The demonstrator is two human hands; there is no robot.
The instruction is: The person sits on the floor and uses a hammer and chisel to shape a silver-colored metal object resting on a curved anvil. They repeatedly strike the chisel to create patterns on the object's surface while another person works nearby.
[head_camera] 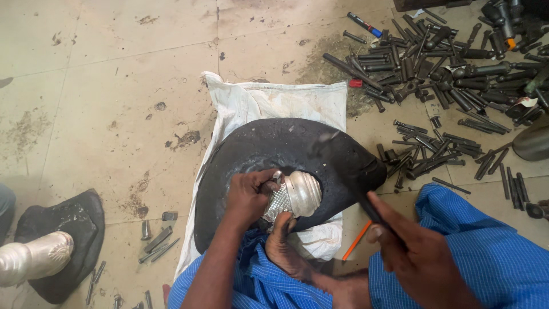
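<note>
A shiny silver vessel (297, 196) with a patterned band lies on its side on a black rounded block (269, 146). My left hand (247, 196) grips the vessel together with a thin metal punch set against it. A bare foot (284, 249) presses the vessel's near side. My right hand (416, 252) is shut on the handle of a dark hammer (337, 157), whose blurred head hangs over the block to the right of the vessel.
The block rests on a white sack (274, 100) on a stained tiled floor. Several dark steel punches (434, 63) lie scattered at the upper right. An orange pencil (357, 240) lies by my knee. A second black block (68, 234) with a silver vessel (34, 257) sits at left.
</note>
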